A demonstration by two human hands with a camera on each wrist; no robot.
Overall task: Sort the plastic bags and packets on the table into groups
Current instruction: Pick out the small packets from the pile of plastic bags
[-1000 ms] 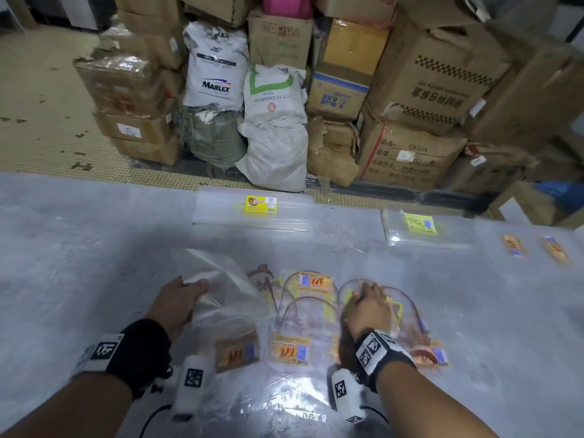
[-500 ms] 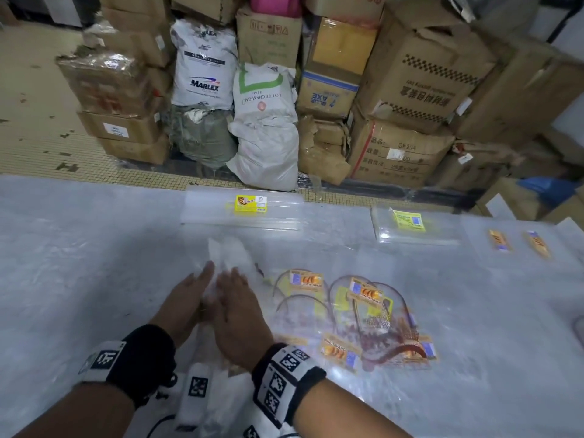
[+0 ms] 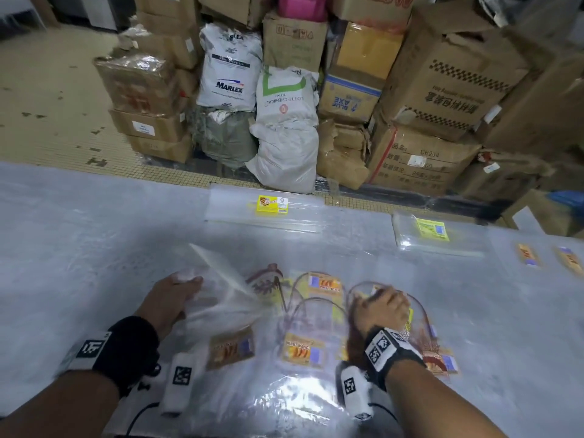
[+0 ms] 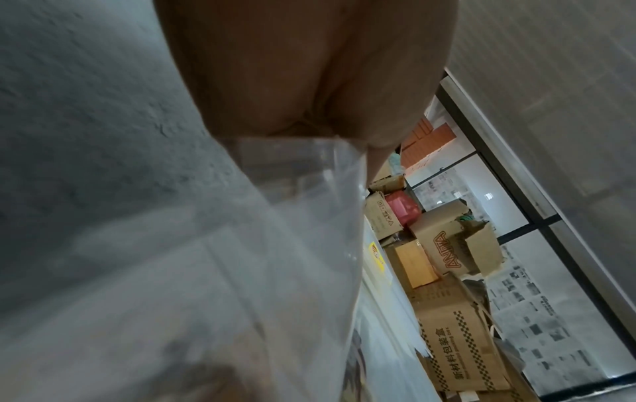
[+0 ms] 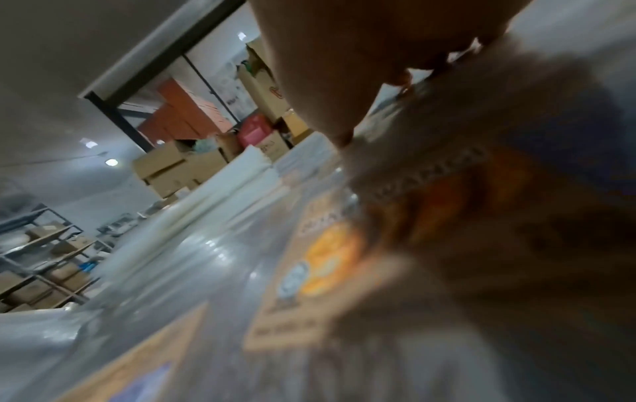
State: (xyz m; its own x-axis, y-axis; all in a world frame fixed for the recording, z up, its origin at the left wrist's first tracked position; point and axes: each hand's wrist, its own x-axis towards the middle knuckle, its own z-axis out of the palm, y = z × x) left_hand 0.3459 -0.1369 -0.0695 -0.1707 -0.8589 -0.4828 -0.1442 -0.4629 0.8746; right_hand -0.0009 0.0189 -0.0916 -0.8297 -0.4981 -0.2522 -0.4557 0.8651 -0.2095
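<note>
both hands' fingers grip bags: left hand [image 3: 170, 298] clear bag [image 3: 221, 289], right hand [image 3: 380, 308] printed packets [image 3: 328, 289].

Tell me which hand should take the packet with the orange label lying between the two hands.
Probably the right hand: it sits beside the orange-label packet, on the printed packets. The left hand is busy gripping a clear plastic bag, so it would have to let go first.

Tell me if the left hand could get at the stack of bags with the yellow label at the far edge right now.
Probably not freely: the left hand is gripping a clear bag. The way to the stack looks bare, so it seems reachable once the bag is dropped.
</note>
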